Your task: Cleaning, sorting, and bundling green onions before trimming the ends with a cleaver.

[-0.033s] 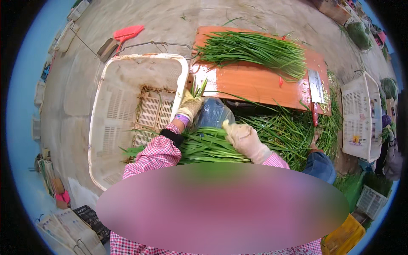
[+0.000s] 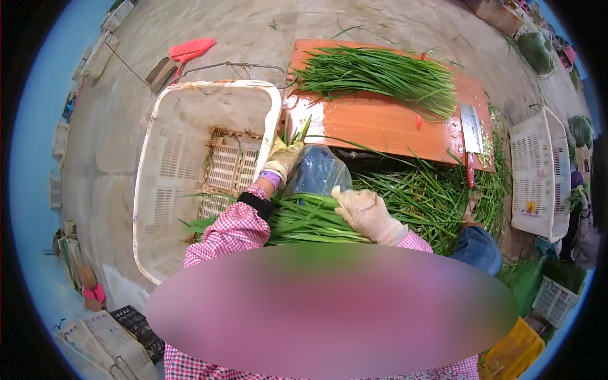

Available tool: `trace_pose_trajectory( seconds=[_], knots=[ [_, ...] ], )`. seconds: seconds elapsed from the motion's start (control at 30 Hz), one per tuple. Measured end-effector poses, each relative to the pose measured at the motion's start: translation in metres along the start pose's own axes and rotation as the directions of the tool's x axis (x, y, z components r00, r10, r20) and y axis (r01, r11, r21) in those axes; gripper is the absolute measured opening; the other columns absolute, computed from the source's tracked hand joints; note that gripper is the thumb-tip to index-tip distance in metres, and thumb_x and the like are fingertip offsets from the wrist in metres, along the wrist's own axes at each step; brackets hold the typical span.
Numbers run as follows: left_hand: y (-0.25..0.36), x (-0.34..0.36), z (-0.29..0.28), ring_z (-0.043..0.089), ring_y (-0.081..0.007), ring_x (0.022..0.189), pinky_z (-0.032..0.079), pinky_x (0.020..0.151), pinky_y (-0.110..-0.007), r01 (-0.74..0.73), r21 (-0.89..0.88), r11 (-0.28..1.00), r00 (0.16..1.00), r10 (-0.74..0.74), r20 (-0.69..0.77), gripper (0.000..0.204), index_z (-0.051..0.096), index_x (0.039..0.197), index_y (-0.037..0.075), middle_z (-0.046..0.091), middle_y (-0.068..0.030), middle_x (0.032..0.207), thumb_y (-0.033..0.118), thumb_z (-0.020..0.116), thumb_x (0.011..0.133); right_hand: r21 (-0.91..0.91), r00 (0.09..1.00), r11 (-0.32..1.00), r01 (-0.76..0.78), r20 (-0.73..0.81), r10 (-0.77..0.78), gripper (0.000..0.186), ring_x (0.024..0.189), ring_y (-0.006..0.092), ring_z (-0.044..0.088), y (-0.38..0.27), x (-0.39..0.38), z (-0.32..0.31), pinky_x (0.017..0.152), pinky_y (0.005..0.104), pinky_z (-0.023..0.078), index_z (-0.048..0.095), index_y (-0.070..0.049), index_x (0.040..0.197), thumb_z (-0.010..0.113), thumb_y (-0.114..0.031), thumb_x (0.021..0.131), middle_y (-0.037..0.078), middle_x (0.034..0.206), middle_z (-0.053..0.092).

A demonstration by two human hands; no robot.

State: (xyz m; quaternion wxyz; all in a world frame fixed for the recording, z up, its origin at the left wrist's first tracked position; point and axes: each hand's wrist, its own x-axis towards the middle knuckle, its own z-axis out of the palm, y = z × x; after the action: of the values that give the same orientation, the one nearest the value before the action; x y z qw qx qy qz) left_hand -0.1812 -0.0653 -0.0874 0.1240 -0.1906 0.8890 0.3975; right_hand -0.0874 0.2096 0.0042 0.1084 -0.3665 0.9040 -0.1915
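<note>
My left hand [image 2: 283, 158], in a yellowish glove, is closed round a few green chives [image 2: 299, 134] by the near rim of a white basket, their ends sticking up past the fingers. Across my lap lies a loose bunch of long chives [image 2: 310, 221]. At the bunch's right end my right hand [image 2: 370, 216], in a pale glove, has its fingers curled in on some of the blades. Between my hands is a bluish clear plastic sheet [image 2: 318, 171] that seems to cover my knee. A bigger chive bundle [image 2: 380, 79] rests on an orange board [image 2: 361, 120] ahead.
The big white basket [image 2: 144, 190] stands at my left. A cleaver [image 2: 470, 130] lies at the board's right end, its red handle over the near edge. Loose chives [image 2: 418, 196] are heaped below the board. Farther right stands another white basket [image 2: 538, 171]; a red dustpan [image 2: 193, 47] is back left.
My right hand has dipped slightly over the bunch, and the blades beside it have shifted a little. My left hand stays closed in the same place.
</note>
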Motion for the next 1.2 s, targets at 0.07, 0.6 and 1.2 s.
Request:
trace_pose_trajectory(
  seconds=[0.07,0.6,1.2],
  knots=[
    [-0.014,0.008,-0.002,0.056,-0.0384,0.127,0.045,0.104,-0.04,0.071,0.042,0.997,0.991,-0.076,0.111,0.051,0.057,0.139,0.005,0.056,-0.0265,0.139,0.04,0.053,0.102,0.073,0.999,0.997,0.023,0.033,-0.026,0.042,0.079,0.0347,0.066,-0.002,-0.013,0.003,0.069,0.0457,0.054,0.056,-0.006,0.129,0.062,-0.032,0.097,0.014,0.091,0.065],
    [-0.032,0.021,-0.011,0.059,-0.0312,0.127,0.047,0.102,-0.042,-0.145,0.095,0.985,0.955,0.115,0.274,0.062,0.061,0.134,0.0,0.063,-0.022,0.136,0.053,0.048,0.104,0.371,0.992,0.927,0.06,-0.122,-0.016,0.055,0.103,0.0349,0.063,0.02,-0.031,-0.015,0.091,0.0425,0.051,0.049,-0.009,0.149,0.062,-0.022,0.097,0.016,0.108,0.062],
    [0.097,-0.111,-0.033,0.063,-0.0082,0.069,0.051,0.063,-0.022,-0.192,-0.536,0.822,0.852,0.411,0.324,0.028,0.068,0.111,-0.005,0.077,-0.0114,0.107,0.02,0.069,0.1,0.969,0.76,0.23,0.093,-0.218,0.612,0.046,0.086,0.012,0.069,0.017,-0.009,-0.06,0.078,0.0282,0.056,0.06,0.002,0.132,0.073,-0.018,0.093,0.009,0.107,0.072]
  ],
)
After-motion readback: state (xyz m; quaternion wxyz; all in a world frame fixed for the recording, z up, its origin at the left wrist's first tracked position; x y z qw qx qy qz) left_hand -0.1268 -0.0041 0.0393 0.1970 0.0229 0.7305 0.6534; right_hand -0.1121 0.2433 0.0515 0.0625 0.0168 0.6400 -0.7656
